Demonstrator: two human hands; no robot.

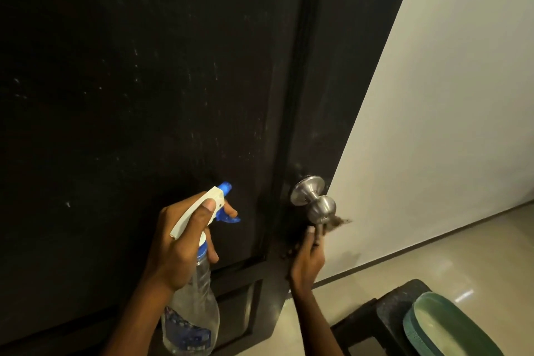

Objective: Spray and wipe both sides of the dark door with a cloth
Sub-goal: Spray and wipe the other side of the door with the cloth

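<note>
The spray bottle [192, 292] is gripped in the left hand [176, 243], a finger curled on the blue trigger, nozzle close to the dark door [138, 81]. The right hand [307, 254] is closed on a dark cloth [332, 224], barely distinguishable, just under the steel knob [315, 201]. The knob could be misted, the cloth snagged, or the door swung aside.

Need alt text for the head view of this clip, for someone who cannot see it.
A person's left hand aims a clear spray bottle with a white and blue trigger head at a dusty dark door. The right hand holds a brownish cloth just under the steel door knob. Beside the door are a pale wall and tiled floor.
</note>
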